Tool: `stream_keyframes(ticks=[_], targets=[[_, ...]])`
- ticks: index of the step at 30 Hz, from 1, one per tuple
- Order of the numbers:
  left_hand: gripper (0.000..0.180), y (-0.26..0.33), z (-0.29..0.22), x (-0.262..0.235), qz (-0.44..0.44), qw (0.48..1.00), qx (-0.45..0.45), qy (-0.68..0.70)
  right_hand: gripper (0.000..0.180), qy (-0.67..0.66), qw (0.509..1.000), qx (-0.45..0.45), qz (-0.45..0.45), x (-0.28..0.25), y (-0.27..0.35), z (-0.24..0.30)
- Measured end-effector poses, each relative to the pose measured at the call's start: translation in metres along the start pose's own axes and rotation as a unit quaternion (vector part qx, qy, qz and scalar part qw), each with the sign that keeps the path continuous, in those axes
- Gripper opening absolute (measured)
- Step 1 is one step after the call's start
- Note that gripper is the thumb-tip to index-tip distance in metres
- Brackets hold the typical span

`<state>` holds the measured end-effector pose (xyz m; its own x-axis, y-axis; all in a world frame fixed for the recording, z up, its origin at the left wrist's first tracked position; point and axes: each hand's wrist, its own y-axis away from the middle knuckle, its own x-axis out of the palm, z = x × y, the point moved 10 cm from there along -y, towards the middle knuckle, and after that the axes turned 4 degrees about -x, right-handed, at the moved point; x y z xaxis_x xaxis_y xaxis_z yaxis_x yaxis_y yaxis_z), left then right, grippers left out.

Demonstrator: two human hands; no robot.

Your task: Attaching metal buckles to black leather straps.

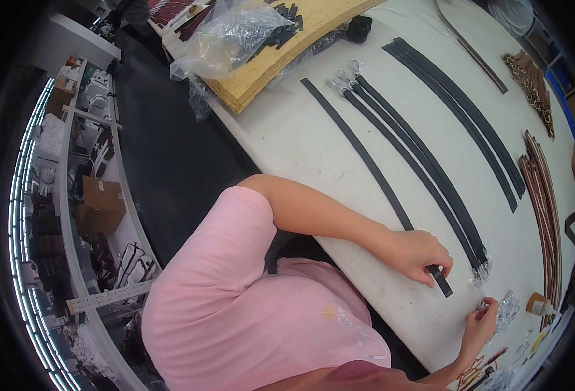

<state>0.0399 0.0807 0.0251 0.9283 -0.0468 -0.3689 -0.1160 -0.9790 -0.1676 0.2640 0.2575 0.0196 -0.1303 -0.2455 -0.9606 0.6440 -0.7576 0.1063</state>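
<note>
Left hand (417, 255), lower right of the frame, fingers curled shut on the near end of a single black strap (372, 166), pinning it to the white table (287, 137). That strap runs away from the grip, up and left toward mid-frame, lying alone. Right hand (479, 322), lower still and near the right edge, fingertips pinched on a small clear plastic wrap (507, 306); what sits inside the wrap is too small to tell. Just right of the left hand, a bundle of black straps (424, 163) ends in crinkled plastic, with metal clasps at its far end up top. Further right, another set of black straps (463, 111), then brown straps (545, 202) along the right edge. Top centre, a wooden board (268, 68) carries a clear bag (232, 36) and short black pieces. A brown chain heap (533, 81) sits upper right. The pink shirt (235, 306) fills the lower middle.
</note>
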Motion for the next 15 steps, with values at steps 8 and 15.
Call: stream_keyframes(ticks=[8,15], targets=[[0.017,-0.005,0.005,-0.009,-0.085,0.993,-0.039,0.067,0.038,-0.179,0.954,-0.123,-0.205,-0.11,0.005,0.067],[0.031,-0.021,0.025,-0.036,-0.145,0.926,-0.165,0.306,0.023,-0.598,0.792,-0.088,0.083,0.034,-0.036,0.151]])
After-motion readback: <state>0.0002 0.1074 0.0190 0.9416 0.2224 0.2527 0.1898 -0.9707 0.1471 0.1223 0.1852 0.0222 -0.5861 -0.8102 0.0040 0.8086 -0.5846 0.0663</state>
